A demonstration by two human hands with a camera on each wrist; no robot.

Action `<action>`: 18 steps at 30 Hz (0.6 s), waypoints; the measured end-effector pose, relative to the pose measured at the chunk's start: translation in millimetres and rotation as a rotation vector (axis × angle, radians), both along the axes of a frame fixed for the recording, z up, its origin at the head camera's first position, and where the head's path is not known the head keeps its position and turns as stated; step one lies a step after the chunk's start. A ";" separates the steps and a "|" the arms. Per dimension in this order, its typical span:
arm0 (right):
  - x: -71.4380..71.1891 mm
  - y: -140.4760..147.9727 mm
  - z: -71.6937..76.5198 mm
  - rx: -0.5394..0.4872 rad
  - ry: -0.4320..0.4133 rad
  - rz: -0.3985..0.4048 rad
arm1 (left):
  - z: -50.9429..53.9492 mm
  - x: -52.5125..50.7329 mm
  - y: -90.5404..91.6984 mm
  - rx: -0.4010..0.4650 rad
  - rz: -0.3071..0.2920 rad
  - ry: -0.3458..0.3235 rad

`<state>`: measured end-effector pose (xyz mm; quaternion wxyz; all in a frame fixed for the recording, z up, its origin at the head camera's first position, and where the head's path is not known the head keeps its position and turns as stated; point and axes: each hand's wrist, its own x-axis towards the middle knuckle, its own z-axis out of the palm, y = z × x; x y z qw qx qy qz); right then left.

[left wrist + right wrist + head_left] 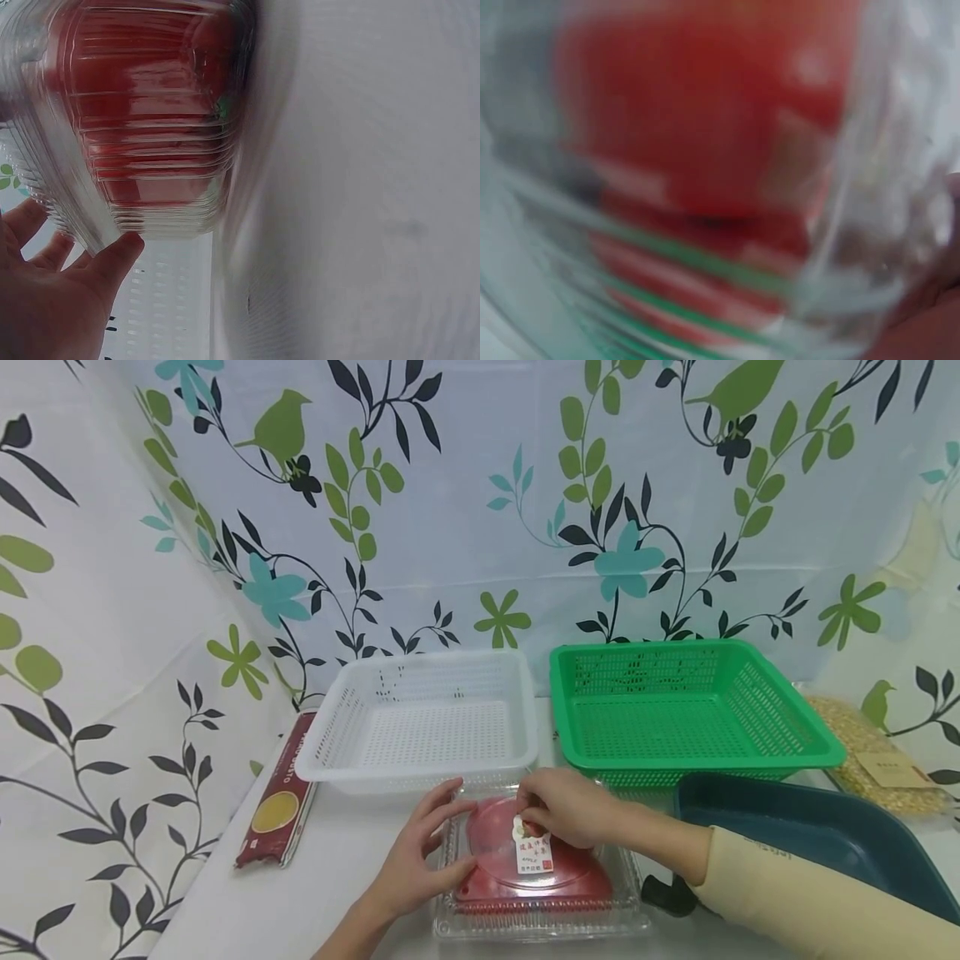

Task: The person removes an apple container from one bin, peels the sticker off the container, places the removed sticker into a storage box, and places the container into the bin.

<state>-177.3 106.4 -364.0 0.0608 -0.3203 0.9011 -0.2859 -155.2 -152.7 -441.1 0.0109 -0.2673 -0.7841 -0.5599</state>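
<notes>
A clear plastic box with red contents stands near the front of the table, a white printed label on its lid. The left hand rests on the box's left side, fingers spread and thumb over the lid's edge. The right hand is above the lid, its bent fingers and thumb pinching at the label's upper end; the fingertips are partly hidden. In the left wrist view, the hand touches the ribbed side of the box. The right wrist view is blurred, with the box close up.
Behind the box stand a white basket and a green basket. A dark blue tray lies right, beside a black object and a bag of yellow grains. A red packet is at left.
</notes>
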 end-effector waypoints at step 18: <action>1.7 10.1 1.3 -0.099 -0.047 0.095 | 0.4 0.1 -0.4 0.000 -0.008 -0.001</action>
